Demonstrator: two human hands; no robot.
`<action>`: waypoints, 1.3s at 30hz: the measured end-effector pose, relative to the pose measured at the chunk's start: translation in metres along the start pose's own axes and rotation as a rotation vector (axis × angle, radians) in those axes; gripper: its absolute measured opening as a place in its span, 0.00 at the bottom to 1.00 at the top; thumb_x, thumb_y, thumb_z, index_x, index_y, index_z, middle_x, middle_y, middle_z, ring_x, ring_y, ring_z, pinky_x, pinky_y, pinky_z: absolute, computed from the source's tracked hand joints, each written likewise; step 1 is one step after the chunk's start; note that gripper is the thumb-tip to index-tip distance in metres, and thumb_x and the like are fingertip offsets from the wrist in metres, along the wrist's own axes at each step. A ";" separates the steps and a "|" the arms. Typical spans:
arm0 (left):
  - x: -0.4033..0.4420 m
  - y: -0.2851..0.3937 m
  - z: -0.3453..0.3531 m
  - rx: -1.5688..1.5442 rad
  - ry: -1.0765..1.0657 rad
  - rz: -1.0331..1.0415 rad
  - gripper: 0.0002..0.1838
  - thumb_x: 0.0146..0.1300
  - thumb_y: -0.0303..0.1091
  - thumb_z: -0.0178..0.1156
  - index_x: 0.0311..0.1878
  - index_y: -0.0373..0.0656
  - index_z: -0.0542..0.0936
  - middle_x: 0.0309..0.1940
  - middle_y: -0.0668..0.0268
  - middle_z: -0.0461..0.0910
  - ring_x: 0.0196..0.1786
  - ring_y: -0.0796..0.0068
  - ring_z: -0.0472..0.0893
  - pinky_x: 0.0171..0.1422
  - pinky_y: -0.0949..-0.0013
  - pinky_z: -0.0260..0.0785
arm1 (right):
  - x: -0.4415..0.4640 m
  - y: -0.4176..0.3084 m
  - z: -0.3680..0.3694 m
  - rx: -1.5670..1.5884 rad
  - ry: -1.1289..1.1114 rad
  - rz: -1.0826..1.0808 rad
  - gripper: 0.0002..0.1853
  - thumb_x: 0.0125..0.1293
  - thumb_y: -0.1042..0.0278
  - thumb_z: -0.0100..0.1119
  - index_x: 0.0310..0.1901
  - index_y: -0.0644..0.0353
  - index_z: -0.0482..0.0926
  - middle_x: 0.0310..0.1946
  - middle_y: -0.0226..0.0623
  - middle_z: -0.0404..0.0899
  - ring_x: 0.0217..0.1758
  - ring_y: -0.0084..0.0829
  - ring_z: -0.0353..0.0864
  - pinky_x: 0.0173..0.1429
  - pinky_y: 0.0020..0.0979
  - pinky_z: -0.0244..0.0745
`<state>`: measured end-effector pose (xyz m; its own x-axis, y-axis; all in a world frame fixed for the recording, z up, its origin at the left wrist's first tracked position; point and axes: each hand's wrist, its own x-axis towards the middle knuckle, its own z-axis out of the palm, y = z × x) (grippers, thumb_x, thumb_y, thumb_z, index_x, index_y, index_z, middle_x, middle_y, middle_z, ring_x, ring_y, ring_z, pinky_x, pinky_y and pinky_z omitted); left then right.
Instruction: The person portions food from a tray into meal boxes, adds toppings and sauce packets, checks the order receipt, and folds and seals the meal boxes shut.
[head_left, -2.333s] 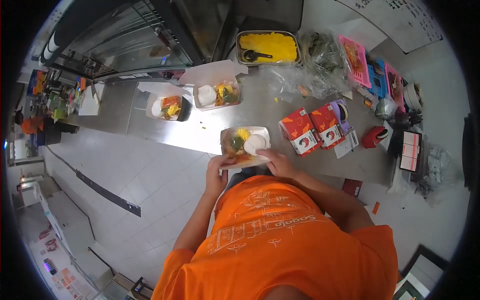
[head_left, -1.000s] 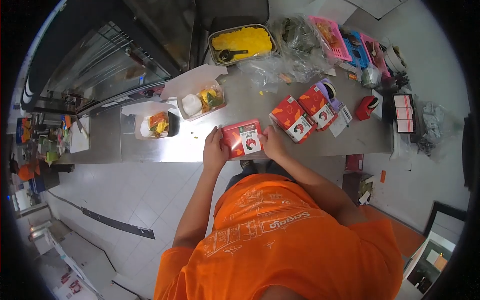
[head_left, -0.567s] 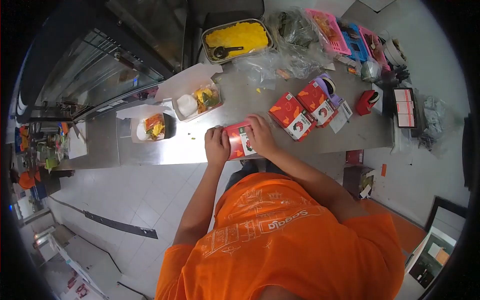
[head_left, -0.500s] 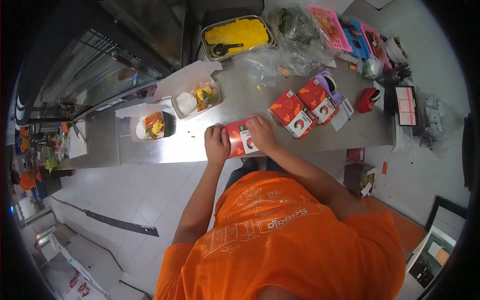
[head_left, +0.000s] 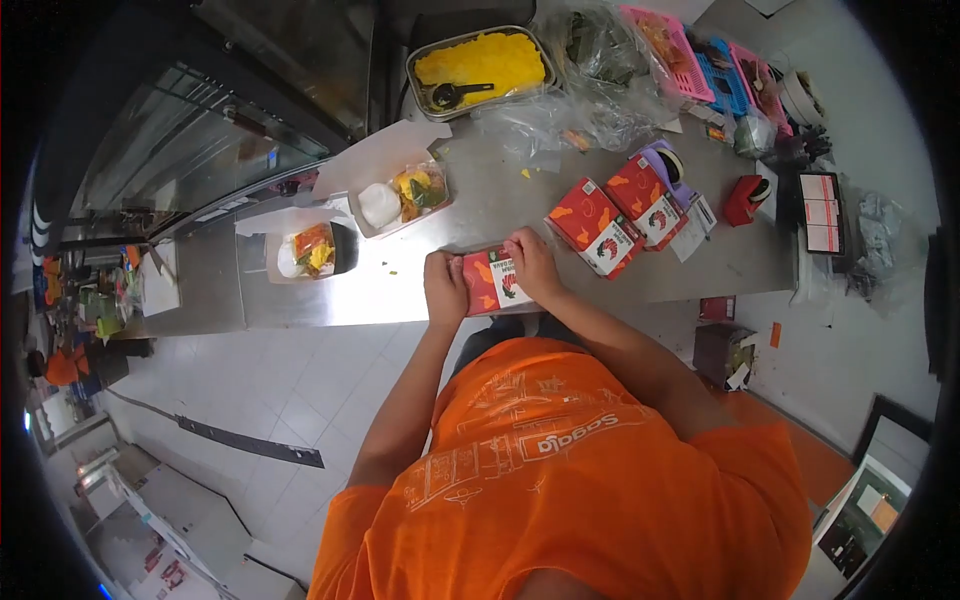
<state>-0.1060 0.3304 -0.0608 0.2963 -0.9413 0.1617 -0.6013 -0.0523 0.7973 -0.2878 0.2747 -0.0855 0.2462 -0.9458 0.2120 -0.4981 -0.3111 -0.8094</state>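
Red cardboard box (head_left: pixel 483 284) — probably light, stiff along its edges, easily dented on top — sits between left hand (head_left: pixel 446 287) and right hand (head_left: pixel 532 265), fingers curled on opposite sides, likely the safest hold.

Steel counter (head_left: pixel 370 301) and meal boxes (head_left: pixel 372 165) show a kitchen.

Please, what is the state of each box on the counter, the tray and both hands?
Red box between the hands: lid down
Left hand: curled at its left end
Right hand: on its right side
Red box to the right: closed
Red box beside it: closed
Larger food box: open, filled
Smaller food box: open, filled
Tray: uncovered, holding yellow food, black spoon
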 end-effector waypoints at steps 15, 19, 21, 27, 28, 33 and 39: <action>0.005 -0.022 0.007 -0.180 -0.115 0.043 0.10 0.73 0.29 0.50 0.40 0.35 0.79 0.37 0.52 0.79 0.41 0.52 0.78 0.49 0.58 0.70 | 0.018 -0.005 -0.018 -0.279 -0.106 -0.149 0.06 0.65 0.71 0.57 0.40 0.62 0.76 0.41 0.46 0.79 0.48 0.52 0.78 0.51 0.47 0.73; 0.000 -0.017 0.007 -0.080 -0.081 0.107 0.10 0.73 0.28 0.50 0.37 0.34 0.77 0.33 0.51 0.76 0.38 0.51 0.77 0.47 0.57 0.69 | 0.044 -0.013 -0.125 -0.178 0.247 -0.014 0.08 0.63 0.68 0.62 0.40 0.61 0.78 0.41 0.44 0.78 0.49 0.49 0.78 0.53 0.48 0.72; 0.001 -0.002 0.001 -0.086 -0.089 0.040 0.10 0.74 0.28 0.49 0.36 0.34 0.75 0.32 0.52 0.75 0.36 0.53 0.75 0.46 0.58 0.68 | 0.069 0.038 -0.200 -0.430 0.529 0.216 0.08 0.67 0.68 0.62 0.42 0.62 0.79 0.45 0.45 0.79 0.52 0.47 0.78 0.58 0.46 0.73; 0.011 0.039 0.001 -0.294 -0.244 -0.184 0.14 0.79 0.32 0.46 0.35 0.37 0.72 0.30 0.68 0.67 0.35 0.77 0.67 0.43 0.71 0.64 | 0.110 0.133 -0.315 -0.061 -0.209 1.117 0.11 0.70 0.57 0.62 0.49 0.51 0.81 0.45 0.38 0.82 0.39 0.42 0.83 0.49 0.42 0.81; 0.013 0.049 0.004 -0.288 -0.249 -0.179 0.14 0.79 0.32 0.46 0.35 0.37 0.72 0.30 0.68 0.67 0.35 0.77 0.67 0.43 0.71 0.64 | 0.108 0.143 -0.321 -0.052 -0.204 1.119 0.11 0.70 0.57 0.62 0.49 0.51 0.81 0.45 0.38 0.82 0.39 0.42 0.83 0.49 0.42 0.81; 0.015 0.078 0.022 -0.352 -0.306 -0.209 0.14 0.79 0.34 0.46 0.35 0.40 0.73 0.30 0.71 0.69 0.35 0.81 0.67 0.42 0.73 0.64 | 0.041 0.206 -0.336 0.714 -0.048 0.737 0.15 0.72 0.64 0.60 0.55 0.63 0.77 0.49 0.38 0.82 0.51 0.38 0.84 0.59 0.41 0.82; 0.026 0.105 0.051 -0.391 -0.378 -0.246 0.15 0.80 0.36 0.46 0.36 0.41 0.74 0.29 0.73 0.70 0.33 0.83 0.67 0.39 0.75 0.64 | 0.016 0.216 -0.326 0.815 0.182 0.601 0.12 0.72 0.68 0.61 0.51 0.66 0.83 0.40 0.32 0.85 0.46 0.27 0.86 0.54 0.29 0.82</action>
<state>-0.1994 0.2837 -0.0022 0.0638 -0.9744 -0.2158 -0.2100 -0.2245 0.9516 -0.6621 0.1617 -0.0784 -0.0211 -0.9453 -0.3254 0.2347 0.3117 -0.9207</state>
